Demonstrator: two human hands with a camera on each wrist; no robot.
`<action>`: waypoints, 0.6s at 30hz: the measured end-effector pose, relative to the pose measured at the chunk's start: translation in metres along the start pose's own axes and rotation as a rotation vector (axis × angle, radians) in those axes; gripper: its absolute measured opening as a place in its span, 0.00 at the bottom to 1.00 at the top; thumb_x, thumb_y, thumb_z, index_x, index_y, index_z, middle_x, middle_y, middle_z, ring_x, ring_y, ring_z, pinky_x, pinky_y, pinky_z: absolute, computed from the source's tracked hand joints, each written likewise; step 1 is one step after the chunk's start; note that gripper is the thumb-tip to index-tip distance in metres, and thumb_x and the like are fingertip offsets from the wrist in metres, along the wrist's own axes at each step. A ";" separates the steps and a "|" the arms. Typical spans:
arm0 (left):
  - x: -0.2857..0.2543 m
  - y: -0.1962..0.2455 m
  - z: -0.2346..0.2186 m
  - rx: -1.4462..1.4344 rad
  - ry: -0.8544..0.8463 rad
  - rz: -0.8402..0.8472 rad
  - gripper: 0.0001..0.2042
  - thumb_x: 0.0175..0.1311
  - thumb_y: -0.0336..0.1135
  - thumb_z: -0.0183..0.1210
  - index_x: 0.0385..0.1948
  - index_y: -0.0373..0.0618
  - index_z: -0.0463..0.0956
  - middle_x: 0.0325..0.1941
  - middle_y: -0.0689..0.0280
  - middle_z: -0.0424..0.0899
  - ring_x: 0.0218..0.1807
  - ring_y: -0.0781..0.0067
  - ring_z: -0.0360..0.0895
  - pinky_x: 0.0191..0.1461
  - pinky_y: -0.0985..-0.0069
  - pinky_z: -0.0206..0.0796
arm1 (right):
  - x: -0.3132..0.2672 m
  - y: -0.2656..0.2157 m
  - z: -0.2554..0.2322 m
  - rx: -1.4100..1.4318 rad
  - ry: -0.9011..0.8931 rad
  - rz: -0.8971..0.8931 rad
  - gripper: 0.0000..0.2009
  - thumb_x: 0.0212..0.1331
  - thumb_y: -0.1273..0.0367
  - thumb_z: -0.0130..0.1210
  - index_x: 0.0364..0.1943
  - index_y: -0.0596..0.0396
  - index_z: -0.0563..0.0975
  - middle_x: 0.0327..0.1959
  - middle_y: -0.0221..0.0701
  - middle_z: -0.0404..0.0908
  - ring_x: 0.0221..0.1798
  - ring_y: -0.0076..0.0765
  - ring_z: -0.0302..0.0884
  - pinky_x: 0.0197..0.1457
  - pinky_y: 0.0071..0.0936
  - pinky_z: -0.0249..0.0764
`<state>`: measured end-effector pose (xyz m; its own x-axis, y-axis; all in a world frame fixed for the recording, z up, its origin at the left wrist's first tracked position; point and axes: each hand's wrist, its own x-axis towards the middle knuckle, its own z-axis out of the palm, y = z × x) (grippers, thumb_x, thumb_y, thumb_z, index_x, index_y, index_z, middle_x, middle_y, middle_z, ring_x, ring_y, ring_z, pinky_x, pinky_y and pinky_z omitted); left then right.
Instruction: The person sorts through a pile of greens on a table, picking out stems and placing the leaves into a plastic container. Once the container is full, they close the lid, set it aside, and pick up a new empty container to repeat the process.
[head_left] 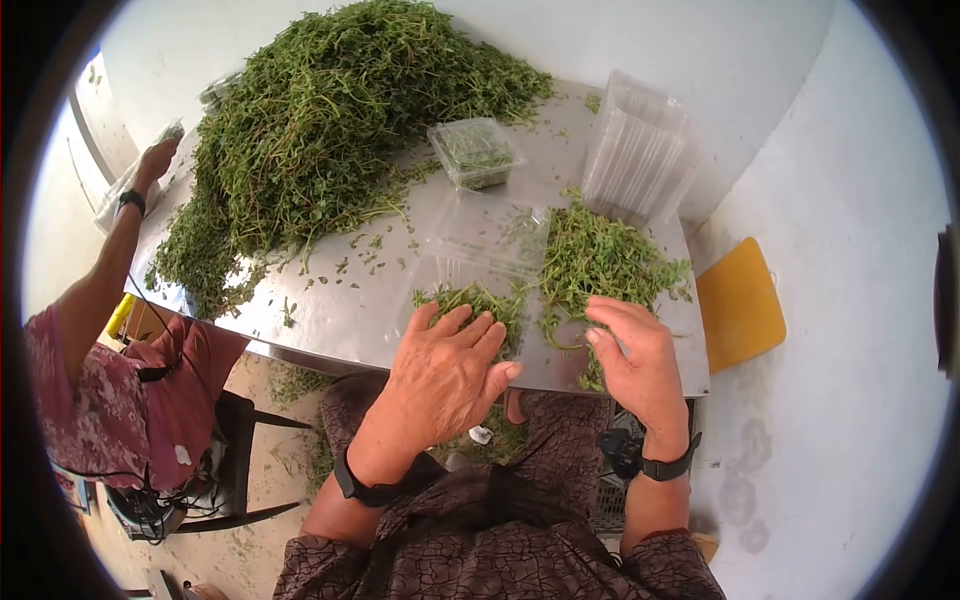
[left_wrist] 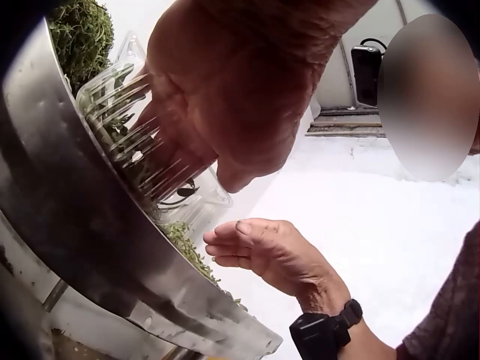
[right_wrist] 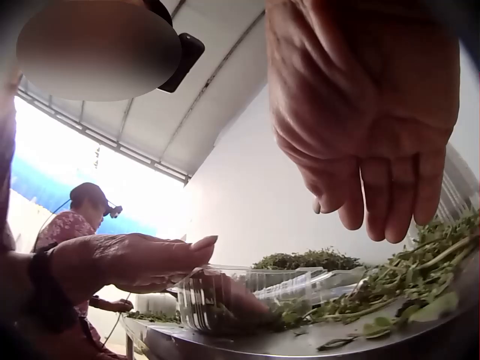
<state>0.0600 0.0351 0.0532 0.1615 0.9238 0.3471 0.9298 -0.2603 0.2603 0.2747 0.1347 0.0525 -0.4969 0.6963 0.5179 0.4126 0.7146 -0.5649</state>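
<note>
A clear plastic container lies with its lid folded back on the metal table, green sprigs inside. My left hand rests on the sprigs in it, fingers spread and fairly straight; in the left wrist view the left hand reaches into the container. My right hand hovers by the near edge of a small pile of sprigs, fingers slightly bent, holding nothing. From the right wrist view, the right hand hangs above the sprigs with its fingers extended.
A large heap of greens covers the table's back left. Behind the open container stands a closed, filled one. Stacked empty containers stand at the back right. A yellow board is beyond the right edge. Another person sits at left.
</note>
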 end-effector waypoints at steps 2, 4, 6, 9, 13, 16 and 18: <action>0.000 -0.001 0.001 -0.006 -0.013 -0.008 0.21 0.71 0.47 0.49 0.50 0.36 0.77 0.54 0.52 0.81 0.60 0.49 0.74 0.68 0.51 0.54 | 0.005 -0.004 0.006 0.008 -0.015 -0.046 0.11 0.53 0.77 0.60 0.42 0.63 0.80 0.47 0.45 0.83 0.48 0.50 0.80 0.50 0.37 0.77; -0.001 -0.002 0.000 -0.020 -0.022 -0.009 0.21 0.70 0.47 0.49 0.50 0.36 0.77 0.55 0.52 0.80 0.60 0.48 0.73 0.69 0.51 0.53 | 0.008 -0.008 0.011 0.017 -0.010 -0.029 0.12 0.53 0.77 0.60 0.43 0.63 0.80 0.47 0.45 0.83 0.48 0.50 0.80 0.51 0.37 0.77; -0.007 -0.004 -0.001 -0.030 0.097 0.019 0.22 0.67 0.48 0.52 0.50 0.36 0.76 0.58 0.52 0.78 0.62 0.49 0.72 0.72 0.50 0.50 | 0.010 -0.005 0.009 0.016 0.003 -0.008 0.12 0.53 0.77 0.61 0.43 0.63 0.80 0.47 0.45 0.83 0.49 0.50 0.80 0.52 0.38 0.76; -0.020 -0.011 -0.010 0.008 0.161 0.038 0.24 0.65 0.50 0.55 0.49 0.35 0.76 0.59 0.51 0.76 0.63 0.49 0.72 0.74 0.48 0.46 | 0.013 0.004 -0.001 -0.099 0.052 0.036 0.13 0.52 0.77 0.61 0.43 0.63 0.80 0.47 0.44 0.82 0.49 0.51 0.79 0.53 0.38 0.76; -0.036 -0.023 -0.016 -0.040 0.150 -0.018 0.22 0.55 0.41 0.64 0.50 0.37 0.76 0.60 0.51 0.76 0.64 0.50 0.71 0.74 0.47 0.45 | 0.016 0.014 -0.010 -0.219 0.005 0.085 0.14 0.51 0.76 0.62 0.43 0.63 0.80 0.46 0.44 0.82 0.49 0.52 0.78 0.53 0.40 0.74; -0.043 -0.032 -0.007 -0.036 0.208 -0.018 0.23 0.49 0.31 0.66 0.51 0.39 0.76 0.62 0.53 0.75 0.65 0.52 0.70 0.74 0.48 0.47 | 0.020 0.021 -0.008 -0.293 -0.061 0.073 0.14 0.51 0.75 0.62 0.44 0.63 0.80 0.45 0.45 0.82 0.49 0.52 0.76 0.53 0.41 0.73; -0.047 -0.036 0.001 -0.040 0.247 -0.019 0.23 0.49 0.28 0.65 0.52 0.40 0.75 0.62 0.54 0.74 0.65 0.52 0.70 0.74 0.48 0.48 | 0.019 0.026 -0.005 -0.347 -0.100 0.066 0.14 0.51 0.75 0.61 0.44 0.63 0.80 0.45 0.45 0.82 0.49 0.51 0.76 0.53 0.42 0.72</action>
<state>0.0188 0.0012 0.0265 0.0541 0.8334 0.5501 0.9172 -0.2592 0.3025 0.2798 0.1669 0.0515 -0.5254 0.7442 0.4125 0.6723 0.6602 -0.3349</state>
